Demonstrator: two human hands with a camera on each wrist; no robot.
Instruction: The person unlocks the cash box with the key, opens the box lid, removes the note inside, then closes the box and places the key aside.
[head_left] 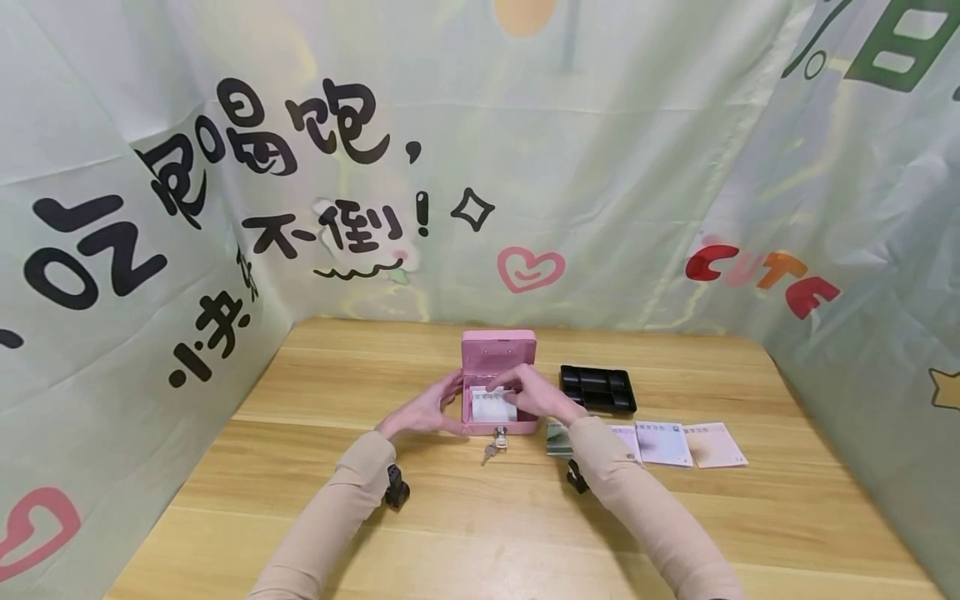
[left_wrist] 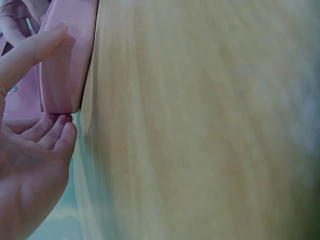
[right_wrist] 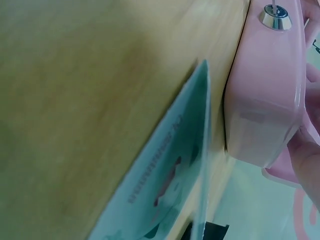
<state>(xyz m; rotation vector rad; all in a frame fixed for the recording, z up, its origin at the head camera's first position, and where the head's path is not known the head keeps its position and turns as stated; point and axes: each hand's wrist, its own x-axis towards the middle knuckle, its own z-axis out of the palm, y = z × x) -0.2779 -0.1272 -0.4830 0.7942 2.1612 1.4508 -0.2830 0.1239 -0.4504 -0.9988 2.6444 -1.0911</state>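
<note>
Wide-spread left hand (head_left: pixel 423 410) grips pink box (head_left: pixel 522 428); right hand (head_left: pixel 542 394) (grip unclear) overlaps notes (head_left: pixel 491 410); black tray (head_left: pixel 597 388) beside

A: Occlusions?
B: R sleeve (head_left: pixel 611 461) covers pt of green note (head_left: pixel 558 442) + next note (head_left: pixel 628 434). R hand (head_left: pixel 536 394) hides pt of white notes (head_left: pixel 491 409), can't tell grip.
A: Wrist cams?
B: Box (left_wrist: pixel 59 75) cut by top edge, L wrist view; green note print blurry, R wrist.

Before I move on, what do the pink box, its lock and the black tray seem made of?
Pink box: probably painted metal, though plastic is possible; smooth and glossy, with highlights along its edges.
Lock: likely polished metal, judging by its bright silvery reflections.
Black tray: likely moulded plastic, given its uniform colour and divided compartments; finish unclear.
</note>
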